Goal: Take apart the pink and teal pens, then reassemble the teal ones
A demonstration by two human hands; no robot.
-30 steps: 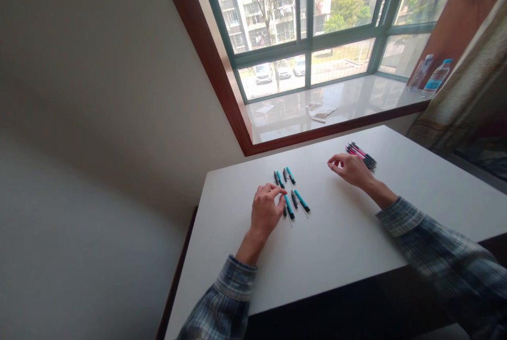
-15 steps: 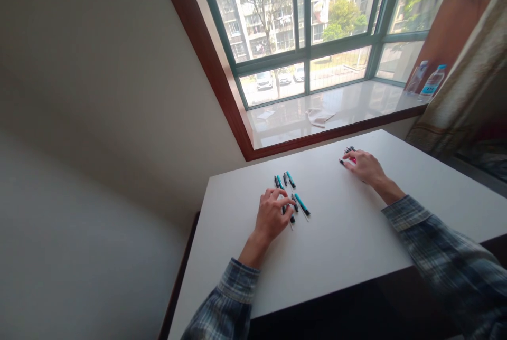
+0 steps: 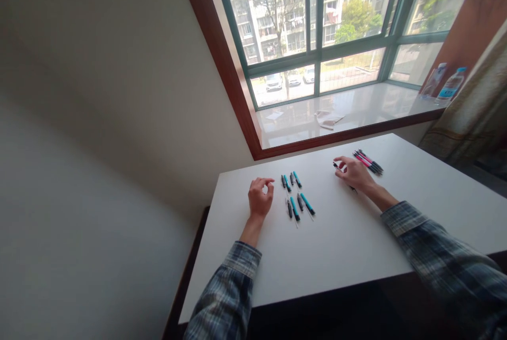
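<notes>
1. Plainly, the left hand (image 3: 259, 197) sat over the left part of the white tabletop (image 3: 340, 255), its fingers loosely curled, with the thumb close to the forefinger and nothing pinched between them.
2. Just beside that hand, toward the tabletop's far edge, lay eight black-and-teal pens (image 3: 297, 197) in two short rows, all apart from the hand and roughly parallel.
3. The right hand (image 3: 354, 175) was curled around a dark pen (image 3: 336, 166), whose tip stuck out past the fingers and whose other end showed beneath the palm.
4. Just beyond that hand, near the tabletop's far right corner, lay a tight bunch of black-and-pink pens (image 3: 368, 162), not touching the hand.
5. Plaid sleeves covered both forearms, the left sleeve (image 3: 232, 292) and the right sleeve (image 3: 439, 255) reaching toward the near edge of the tabletop.
6. Past the far edge, a white window sill (image 3: 340, 102) carried a crumpled white cloth (image 3: 328, 118) and, at its right end, a plastic bottle with a blue label (image 3: 452, 84), close to a curtain (image 3: 471, 113).
</notes>
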